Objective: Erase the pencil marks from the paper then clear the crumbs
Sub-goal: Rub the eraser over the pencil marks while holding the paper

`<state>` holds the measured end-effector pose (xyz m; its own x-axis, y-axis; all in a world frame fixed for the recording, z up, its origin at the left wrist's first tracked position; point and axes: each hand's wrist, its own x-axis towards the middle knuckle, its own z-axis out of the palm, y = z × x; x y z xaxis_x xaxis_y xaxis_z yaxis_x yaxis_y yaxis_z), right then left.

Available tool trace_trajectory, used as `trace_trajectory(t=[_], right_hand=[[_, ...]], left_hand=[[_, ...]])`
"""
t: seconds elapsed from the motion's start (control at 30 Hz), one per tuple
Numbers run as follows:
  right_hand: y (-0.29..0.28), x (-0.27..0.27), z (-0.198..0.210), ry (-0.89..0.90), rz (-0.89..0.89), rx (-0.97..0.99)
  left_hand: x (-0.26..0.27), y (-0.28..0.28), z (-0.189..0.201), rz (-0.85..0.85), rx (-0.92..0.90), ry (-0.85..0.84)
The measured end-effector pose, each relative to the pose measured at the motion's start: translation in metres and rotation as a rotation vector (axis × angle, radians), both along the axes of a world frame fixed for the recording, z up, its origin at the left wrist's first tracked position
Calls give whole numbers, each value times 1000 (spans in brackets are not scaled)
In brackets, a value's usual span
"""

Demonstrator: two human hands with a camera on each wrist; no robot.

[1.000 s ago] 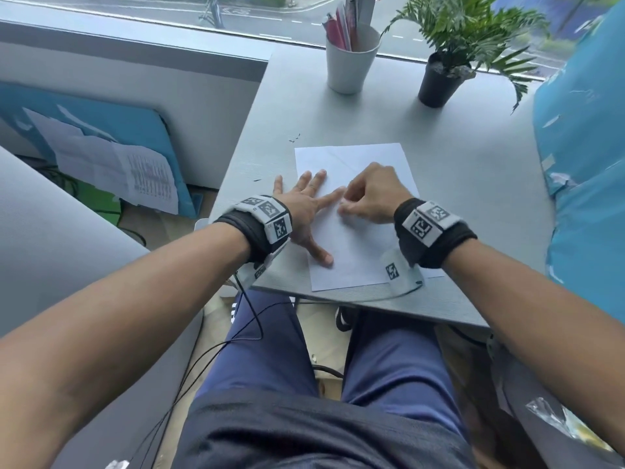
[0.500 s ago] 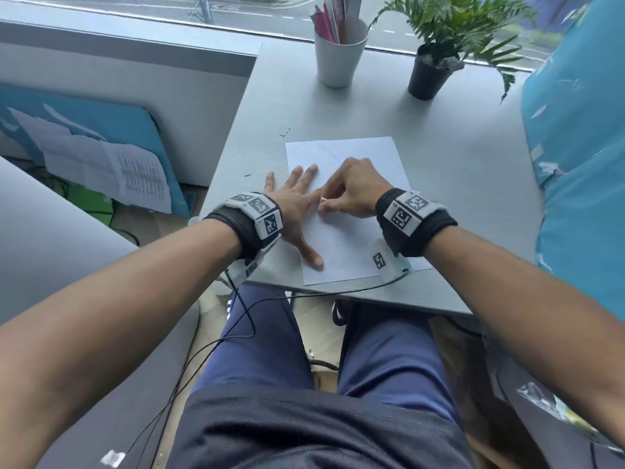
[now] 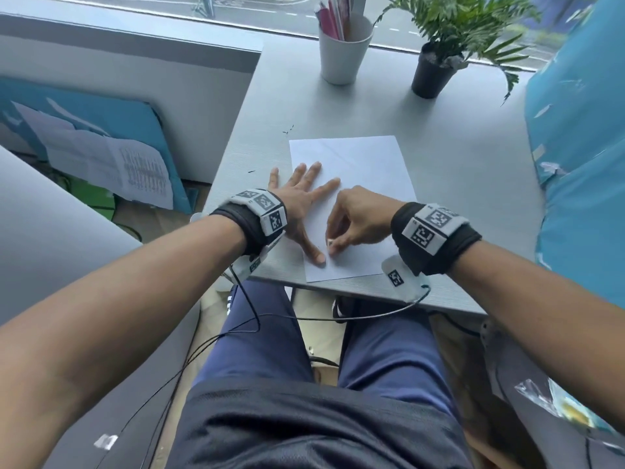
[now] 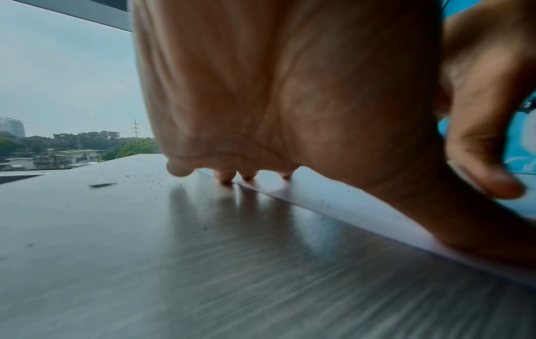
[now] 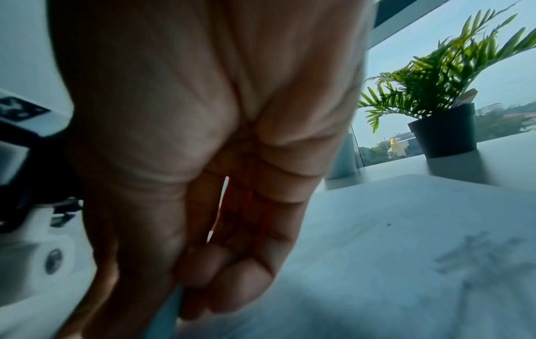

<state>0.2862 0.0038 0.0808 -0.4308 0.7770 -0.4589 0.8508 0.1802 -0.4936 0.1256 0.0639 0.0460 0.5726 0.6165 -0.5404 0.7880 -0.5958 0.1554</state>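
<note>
Nearest the viewer, a person's lap and two forearms reach to a grey desk [image 3: 456, 170]. A white paper [image 3: 365, 164] lies flat at the desk's near edge.

The left hand [image 3: 299, 198] rests palm down across the paper's left edge, fingers straight and spread, thumb pressing the sheet near its bottom corner. The right hand [image 3: 358, 221] sits just beside that thumb, fingers curled and pinching a small pale eraser [image 3: 330, 244] against the paper.

The paper is likely light, thin and easily creased, so it seems best pinned flat by a spread palm close to the rubbing spot. The eraser looks small and firm, suited to a fingertip pinch.

Dark crumbs [image 4: 139, 182] dot the desk left of the sheet.

Farther back stand a white cup [image 3: 345, 52] of pens and a potted plant [image 3: 436, 69], before a window.

The eraser is mostly hidden by fingers. The right wrist view is blurred; faint grey smudges [image 5: 478, 259] show there, but any pencil marks cannot be read.
</note>
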Motion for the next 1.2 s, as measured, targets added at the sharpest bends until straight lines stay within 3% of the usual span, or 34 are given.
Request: trace_trajectory(t=[0.17,0.37,0.53,0.63,0.87,1.0,1.07,1.2], right_hand=[[27,-3,-4,89,-201,253],[-6,7,0,0,3,13],[18,-3,-4,89,-195,226],[20,23,-1,66,-307,298],[23,66,-17,-76,-391,265],[29,68,-19,-51,-449,267],[32,67,-18,-44,-459,271],[39,66,-15,-52,-468,256]], left_hand=[[2,1,2,-8,-8,17],[0,1,-1,0,15,-5],[1,2,-2,-16,13,6],[-1,3,-3,-24,11,-6],[1,31,15,-56,37,60],[-4,33,25,0,214,56],[0,9,25,-90,240,-19],[10,-57,5,-406,12,-113]])
